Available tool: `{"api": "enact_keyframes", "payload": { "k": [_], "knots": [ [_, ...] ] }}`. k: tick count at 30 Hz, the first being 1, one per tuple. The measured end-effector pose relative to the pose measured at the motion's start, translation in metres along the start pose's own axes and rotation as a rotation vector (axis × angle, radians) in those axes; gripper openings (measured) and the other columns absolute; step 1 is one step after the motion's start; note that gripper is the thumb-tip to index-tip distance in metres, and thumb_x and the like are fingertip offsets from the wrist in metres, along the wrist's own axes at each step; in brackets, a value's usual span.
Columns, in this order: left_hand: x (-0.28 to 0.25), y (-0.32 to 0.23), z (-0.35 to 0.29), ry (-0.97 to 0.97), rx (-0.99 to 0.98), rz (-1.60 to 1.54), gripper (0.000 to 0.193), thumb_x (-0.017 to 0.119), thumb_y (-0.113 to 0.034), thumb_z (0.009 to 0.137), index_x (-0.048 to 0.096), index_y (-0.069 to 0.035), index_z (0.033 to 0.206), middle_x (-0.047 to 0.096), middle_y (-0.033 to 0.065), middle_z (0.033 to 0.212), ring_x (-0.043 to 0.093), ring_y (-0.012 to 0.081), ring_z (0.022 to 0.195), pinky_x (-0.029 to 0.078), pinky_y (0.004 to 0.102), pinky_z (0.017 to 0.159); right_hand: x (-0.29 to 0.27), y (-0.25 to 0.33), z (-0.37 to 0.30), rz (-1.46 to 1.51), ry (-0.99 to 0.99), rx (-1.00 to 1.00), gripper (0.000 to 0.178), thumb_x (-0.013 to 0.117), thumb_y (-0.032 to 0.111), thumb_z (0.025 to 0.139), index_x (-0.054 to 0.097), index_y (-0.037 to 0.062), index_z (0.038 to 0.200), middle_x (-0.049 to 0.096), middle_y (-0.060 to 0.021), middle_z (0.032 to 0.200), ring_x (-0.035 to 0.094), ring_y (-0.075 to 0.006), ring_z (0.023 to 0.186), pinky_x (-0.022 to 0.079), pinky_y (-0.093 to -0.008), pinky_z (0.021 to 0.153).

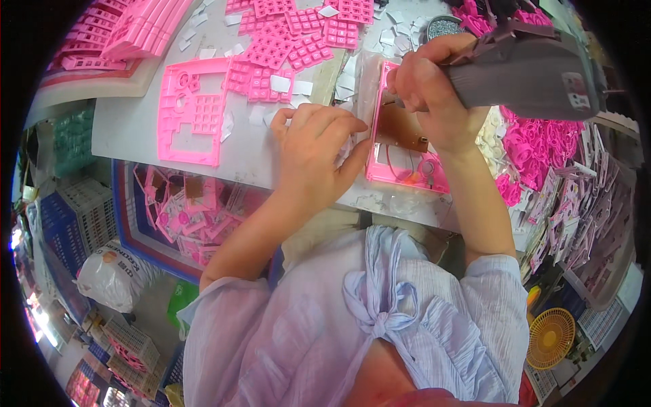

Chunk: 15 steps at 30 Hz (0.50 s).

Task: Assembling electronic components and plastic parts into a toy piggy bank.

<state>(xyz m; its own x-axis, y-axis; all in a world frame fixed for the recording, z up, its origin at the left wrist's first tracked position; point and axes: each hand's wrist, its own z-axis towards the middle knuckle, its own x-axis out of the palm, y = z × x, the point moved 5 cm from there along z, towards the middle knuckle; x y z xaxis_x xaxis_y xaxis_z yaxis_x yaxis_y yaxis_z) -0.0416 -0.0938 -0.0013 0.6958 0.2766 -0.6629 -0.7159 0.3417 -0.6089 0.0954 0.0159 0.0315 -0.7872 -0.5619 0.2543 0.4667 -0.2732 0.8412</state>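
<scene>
My right hand is wrapped round a dark grey power screwdriver, held over a pink plastic casing. The hand hides the tool's working end. Inside the casing lies a brown circuit board, with thin wires near its lower end. My left hand rests beside the casing's left edge, thumb and forefinger apart, the other fingers bent toward the table. Farther left lies another pink casing with a grid of square openings. Several pink keypad pieces are heaped beyond my left hand.
A round tin of small metal screws stands at the back. Bright pink small parts pile up at the right. Stacked pink casings fill the far left. Below the table edge, a blue crate holds assembled pink pieces.
</scene>
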Motion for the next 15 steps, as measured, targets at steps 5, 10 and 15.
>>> {"api": "enact_keyframes", "payload": {
  "k": [5, 10, 15],
  "knots": [
    [0.007, -0.005, 0.005, 0.108, 0.156, -0.051, 0.016, 0.077, -0.015, 0.075, 0.069, -0.016, 0.089, 0.066, -0.0023, 0.093, 0.057, 0.0195, 0.091, 0.033, 0.0406, 0.086, 0.009, 0.002, -0.003, -0.202, -0.062, 0.005, 0.007, 0.056, 0.001, 0.091, 0.050, 0.0005, 0.096, 0.050, -0.0049, 0.060, 0.046, -0.0104, 0.050, 0.047, -0.0313, 0.053],
    [0.025, -0.023, 0.018, 0.359, 0.427, -0.001, 0.010, 0.075, -0.018, 0.076, 0.068, -0.016, 0.083, 0.062, -0.0024, 0.088, 0.057, 0.0192, 0.094, 0.035, 0.0447, 0.092, -0.008, 0.006, 0.008, -0.238, -0.040, 0.124, 0.017, 0.060, -0.004, 0.086, 0.053, -0.0007, 0.101, 0.057, -0.0079, 0.066, 0.052, -0.0116, 0.051, 0.053, -0.0321, 0.059],
    [0.042, -0.041, 0.024, 0.569, 0.571, 0.081, 0.012, 0.075, -0.021, 0.076, 0.068, -0.014, 0.084, 0.059, 0.0000, 0.090, 0.056, 0.0201, 0.097, 0.037, 0.0468, 0.095, -0.035, 0.033, -0.012, -0.112, -0.236, 0.186, 0.050, 0.073, 0.009, 0.086, 0.047, 0.0010, 0.128, 0.065, -0.0091, 0.091, 0.066, -0.0209, 0.075, 0.056, -0.0325, 0.072]
  ]
}}
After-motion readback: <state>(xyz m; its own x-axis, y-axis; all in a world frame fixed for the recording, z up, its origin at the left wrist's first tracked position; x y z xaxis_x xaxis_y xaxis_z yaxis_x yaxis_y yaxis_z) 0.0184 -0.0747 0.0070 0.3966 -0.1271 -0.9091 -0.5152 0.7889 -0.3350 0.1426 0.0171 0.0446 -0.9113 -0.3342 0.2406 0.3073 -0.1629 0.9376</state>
